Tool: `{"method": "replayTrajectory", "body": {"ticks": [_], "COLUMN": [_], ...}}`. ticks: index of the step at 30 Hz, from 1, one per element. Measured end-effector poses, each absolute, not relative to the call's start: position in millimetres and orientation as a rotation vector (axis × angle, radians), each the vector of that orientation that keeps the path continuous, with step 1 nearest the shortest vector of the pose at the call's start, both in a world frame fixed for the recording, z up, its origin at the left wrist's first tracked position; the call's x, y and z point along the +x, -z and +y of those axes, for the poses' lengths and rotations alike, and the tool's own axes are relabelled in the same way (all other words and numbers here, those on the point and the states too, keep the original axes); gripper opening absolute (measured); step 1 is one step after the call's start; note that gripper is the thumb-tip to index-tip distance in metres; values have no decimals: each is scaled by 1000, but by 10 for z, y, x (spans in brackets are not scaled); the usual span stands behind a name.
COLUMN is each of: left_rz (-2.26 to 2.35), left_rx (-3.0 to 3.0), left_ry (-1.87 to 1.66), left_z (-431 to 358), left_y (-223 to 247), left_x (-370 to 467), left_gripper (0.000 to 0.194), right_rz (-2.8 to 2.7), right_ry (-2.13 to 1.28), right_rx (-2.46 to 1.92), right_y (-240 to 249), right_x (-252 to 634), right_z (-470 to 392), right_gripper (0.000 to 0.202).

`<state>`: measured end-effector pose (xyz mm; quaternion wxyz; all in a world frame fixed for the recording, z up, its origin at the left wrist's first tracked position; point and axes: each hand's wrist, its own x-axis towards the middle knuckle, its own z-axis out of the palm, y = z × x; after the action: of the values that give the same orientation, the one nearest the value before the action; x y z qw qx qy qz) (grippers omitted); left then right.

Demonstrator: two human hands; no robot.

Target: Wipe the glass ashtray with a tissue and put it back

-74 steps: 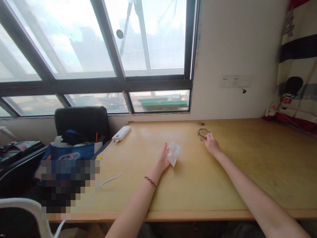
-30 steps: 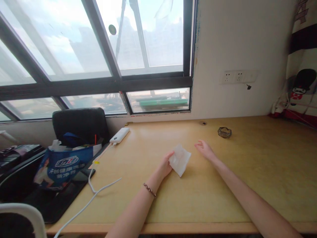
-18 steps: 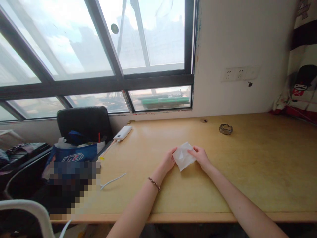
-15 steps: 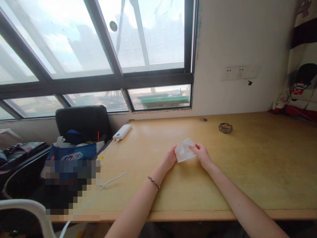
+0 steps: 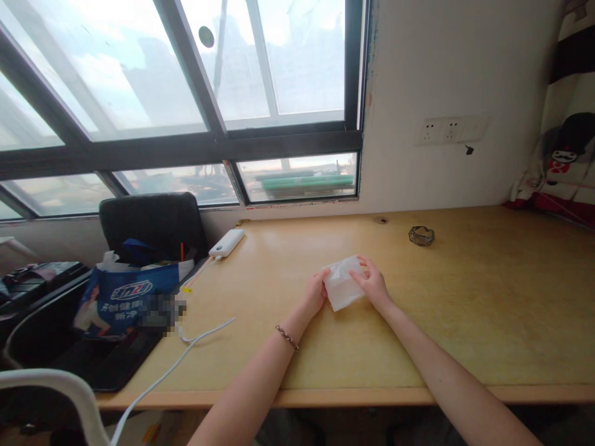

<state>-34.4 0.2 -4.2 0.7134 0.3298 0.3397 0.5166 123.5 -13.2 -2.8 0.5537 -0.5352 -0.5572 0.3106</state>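
A thin white folded sheet, which looks like a tissue point(image 5: 343, 290), is held between my two hands above the wooden table point(image 5: 488, 310). My left hand point(image 5: 317, 292) pinches its left edge, thumb on top and the other fingers mostly hidden behind. At the right side my right hand point(image 5: 375, 288) grips it, the thumb lying on the upper face and fingers at the top right corner. A beaded bracelet point(image 5: 287, 338) circles my left wrist.
A white power bank point(image 5: 227, 243) with a cable lies at the table's back left, and another white cable point(image 5: 204, 336) crosses the left edge. A dark bracelet-like ring point(image 5: 421, 235) lies back right. A blue bag point(image 5: 121, 297) sits on the black chair point(image 5: 151, 217).
The tissue has turned a little, its lower edge now reaching lower. My right fingers have shifted up along its top right corner. The whole view has moved slightly.
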Motion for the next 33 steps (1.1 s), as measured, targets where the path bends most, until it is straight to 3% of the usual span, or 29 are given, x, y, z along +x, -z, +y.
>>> {"method": "replayTrajectory", "body": {"ticks": [10, 17, 26, 33], "left_rz": [705, 741, 786, 747], "left_rx": [693, 726, 616, 460], "left_ry": [-1123, -1050, -1062, -1110], "left_z": [-34, 6, 53, 152], "left_y": [-44, 7, 46, 47], "left_x": [-340, -341, -357, -467], "left_gripper": [29, 27, 20, 25], "right_rz": [-1373, -1398, -1551, -1767], "right_ry": [-594, -574, -421, -267], "right_rx": [-1212, -1182, -1185, -1169], "right_y": [-14, -72, -72, -154], "right_x": [1227, 1240, 1263, 1254], "right_z": [-150, -174, -175, -230], "right_gripper": [36, 44, 13, 3]}}
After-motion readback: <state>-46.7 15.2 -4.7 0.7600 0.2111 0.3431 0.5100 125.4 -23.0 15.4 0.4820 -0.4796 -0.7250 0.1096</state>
